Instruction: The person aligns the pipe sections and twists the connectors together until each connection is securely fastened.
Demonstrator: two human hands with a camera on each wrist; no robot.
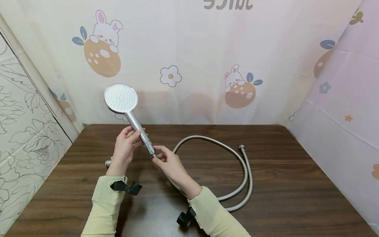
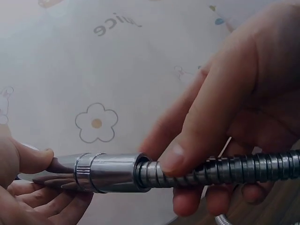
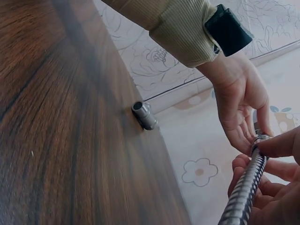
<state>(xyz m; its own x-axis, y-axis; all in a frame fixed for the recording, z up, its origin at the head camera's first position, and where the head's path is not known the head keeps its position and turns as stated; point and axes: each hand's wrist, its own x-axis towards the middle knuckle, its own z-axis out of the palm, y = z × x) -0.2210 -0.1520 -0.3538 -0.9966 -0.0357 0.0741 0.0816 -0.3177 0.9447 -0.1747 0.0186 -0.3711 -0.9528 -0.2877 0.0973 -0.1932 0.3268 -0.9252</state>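
My left hand point(image 1: 126, 144) grips the chrome handle of a shower head point(image 1: 121, 98), whose round white nozzle face is tilted up above the table's back edge. With thumb and fingers my right hand point(image 1: 170, 164) pinches the metal shower hose point(image 2: 225, 169) just below the handle's lower end. In the left wrist view the hose end sits inside the handle's chrome collar point(image 2: 117, 172). From there the hose loops over the table to the right, its other end a hex nut point(image 1: 241, 147). The right wrist view shows the ribbed hose running up between the right fingers point(image 3: 281, 145).
A small chrome fitting point(image 3: 144, 115) lies on the dark wooden table point(image 1: 284, 184), partly hidden behind the left wrist in the head view. Printed curtains point(image 1: 195, 56) hang along the table's back and sides. Black wrist mounts point(image 1: 125, 187) sit on both sleeves.
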